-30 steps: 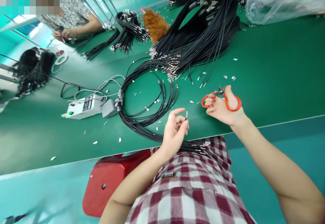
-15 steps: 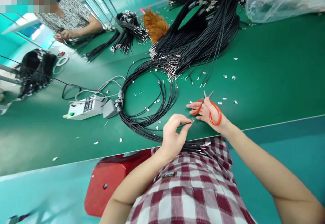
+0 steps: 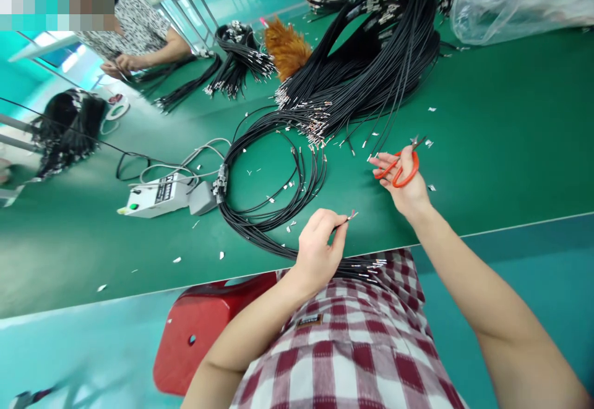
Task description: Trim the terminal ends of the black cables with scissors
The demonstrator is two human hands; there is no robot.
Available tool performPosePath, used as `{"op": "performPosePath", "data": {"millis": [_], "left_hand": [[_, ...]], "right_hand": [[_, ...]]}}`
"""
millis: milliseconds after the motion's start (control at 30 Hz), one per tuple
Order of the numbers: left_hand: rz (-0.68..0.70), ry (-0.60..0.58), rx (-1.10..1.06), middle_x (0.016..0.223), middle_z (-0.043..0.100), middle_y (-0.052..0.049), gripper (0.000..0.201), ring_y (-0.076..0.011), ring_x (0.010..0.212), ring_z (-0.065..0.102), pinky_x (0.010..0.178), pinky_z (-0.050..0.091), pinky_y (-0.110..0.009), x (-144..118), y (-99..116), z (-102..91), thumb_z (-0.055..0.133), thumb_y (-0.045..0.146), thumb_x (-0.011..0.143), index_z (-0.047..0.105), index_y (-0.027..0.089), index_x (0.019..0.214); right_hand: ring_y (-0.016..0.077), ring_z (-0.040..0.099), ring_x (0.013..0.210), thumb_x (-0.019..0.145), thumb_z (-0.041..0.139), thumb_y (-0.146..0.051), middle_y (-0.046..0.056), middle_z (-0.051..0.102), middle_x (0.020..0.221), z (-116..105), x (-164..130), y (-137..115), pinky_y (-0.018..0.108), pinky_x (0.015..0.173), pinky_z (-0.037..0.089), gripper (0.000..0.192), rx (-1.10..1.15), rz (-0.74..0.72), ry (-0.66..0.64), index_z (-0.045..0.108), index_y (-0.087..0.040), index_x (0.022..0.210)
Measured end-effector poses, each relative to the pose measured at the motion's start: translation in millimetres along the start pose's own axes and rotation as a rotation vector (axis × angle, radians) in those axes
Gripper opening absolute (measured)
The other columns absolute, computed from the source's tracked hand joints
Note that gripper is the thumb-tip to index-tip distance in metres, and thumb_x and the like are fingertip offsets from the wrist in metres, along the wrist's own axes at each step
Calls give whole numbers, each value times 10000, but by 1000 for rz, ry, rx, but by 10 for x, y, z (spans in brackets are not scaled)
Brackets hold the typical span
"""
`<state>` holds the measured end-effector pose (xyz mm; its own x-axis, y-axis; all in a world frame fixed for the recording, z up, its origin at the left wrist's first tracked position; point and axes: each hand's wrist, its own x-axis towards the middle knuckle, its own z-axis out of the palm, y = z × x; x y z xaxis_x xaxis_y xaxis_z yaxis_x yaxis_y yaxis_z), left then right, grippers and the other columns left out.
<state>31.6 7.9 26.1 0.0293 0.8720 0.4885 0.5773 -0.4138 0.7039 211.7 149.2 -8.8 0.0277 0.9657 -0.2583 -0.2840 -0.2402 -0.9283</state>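
Observation:
My left hand (image 3: 318, 248) pinches a black cable (image 3: 341, 224) close to its stripped end, where fine inner wires stick out. Scissors with red handles (image 3: 408, 179) hang on my right hand (image 3: 412, 197), blades pointing away from me. The fingertips of that hand reach toward a loose cable end of the large black cable bundle (image 3: 362, 99); whether they touch it I cannot tell. A looped cable coil (image 3: 253, 226), tied with grey connectors (image 3: 219, 184), lies left of my hands. Its finished-looking tips (image 3: 375, 266) rest at the table edge by my lap.
White scraps (image 3: 223, 255) are scattered over the green table (image 3: 510, 149). A white box with a green button (image 3: 153, 197) stands at left. Farther back are a brown feather duster (image 3: 286, 47), a clear plastic bag (image 3: 510, 10) and co-workers' hands (image 3: 123, 65). A red stool (image 3: 199, 328) is below.
My right hand has moved away from the left, forward and to the right, carrying the scissors toward the large bundle. My left hand stays in place with the cable, whose inner wires now show clearly.

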Motion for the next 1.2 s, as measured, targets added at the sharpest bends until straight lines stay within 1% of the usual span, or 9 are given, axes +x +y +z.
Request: {"op": "performPosePath", "data": {"millis": [300, 567, 733, 833, 900, 967, 1033, 1133, 1200], "left_hand": [[88, -46, 215, 864, 656, -81, 163, -193, 794, 600, 743, 476, -327, 4, -52, -6, 529, 162, 951, 674, 218, 904], [122, -75, 232, 873, 663, -97, 179, -204, 784, 588, 735, 457, -350, -36, -96, 6, 523, 149, 944, 688, 218, 952], [5, -40, 35, 843, 639, -61, 134, -182, 799, 595, 725, 474, -317, -15, -12, 45, 542, 170, 945, 657, 217, 896], [-147, 82, -51, 840, 620, -28, 68, -148, 761, 558, 694, 446, -289, 268, -233, -188, 634, 251, 918, 629, 210, 864], [-305, 318, -77, 791, 572, 4, 248, -125, 732, 521, 680, 420, -272, 568, -559, -497, 710, 405, 869, 571, 202, 836], [-425, 475, -188, 652, 451, 58, 406, -93, 600, 444, 601, 374, -244, 835, -910, -830, 534, 598, 934, 443, 215, 835], [-449, 463, -193, 688, 492, 40, 457, -97, 658, 496, 653, 407, -259, 942, -1125, -1041, 359, 649, 980, 384, 216, 834], [-373, 401, -134, 823, 536, 23, 358, -108, 827, 533, 753, 402, -263, 683, -1024, -956, 503, 560, 973, 445, 208, 940], [-277, 116, -98, 879, 586, 4, 233, -137, 866, 543, 779, 412, -285, 323, -754, -710, 600, 434, 954, 548, 208, 978]], "right_hand": [[111, 518, 518, 785, 676, -683, 36, 682, 687, -86, -641, -80, 268, 505, 416, 501, -290, -59, -326, 727, -186, 833], [142, 558, 635, 649, 865, -465, 15, 675, 744, 87, -925, -109, 274, 547, 433, 341, -235, 7, -302, 687, -216, 799], [115, 513, 600, 644, 874, -391, -28, 618, 684, 209, -932, 9, 275, 588, 435, 343, -72, 70, -268, 629, -205, 795], [114, 529, 640, 712, 827, -395, 2, 668, 758, 177, -872, 33, 274, 631, 442, 309, 17, 102, -245, 628, -193, 835], [106, 529, 653, 731, 812, -382, 26, 702, 856, 115, -838, 19, 269, 644, 443, 283, 45, 85, -210, 630, -194, 839], [104, 523, 645, 721, 816, -363, 24, 703, 867, 40, -823, 2, 267, 630, 436, 265, 44, 78, -179, 630, -201, 820], [108, 522, 634, 713, 817, -356, 15, 689, 827, -25, -825, 4, 271, 619, 433, 252, 34, 83, -159, 635, -206, 802], [112, 523, 630, 707, 818, -359, 9, 670, 794, -83, -844, 48, 276, 613, 429, 245, 15, 94, -137, 644, -207, 789], [116, 523, 631, 699, 822, -359, 7, 662, 784, -95, -850, 85, 276, 604, 421, 250, 9, 98, -120, 643, -209, 790]]}}
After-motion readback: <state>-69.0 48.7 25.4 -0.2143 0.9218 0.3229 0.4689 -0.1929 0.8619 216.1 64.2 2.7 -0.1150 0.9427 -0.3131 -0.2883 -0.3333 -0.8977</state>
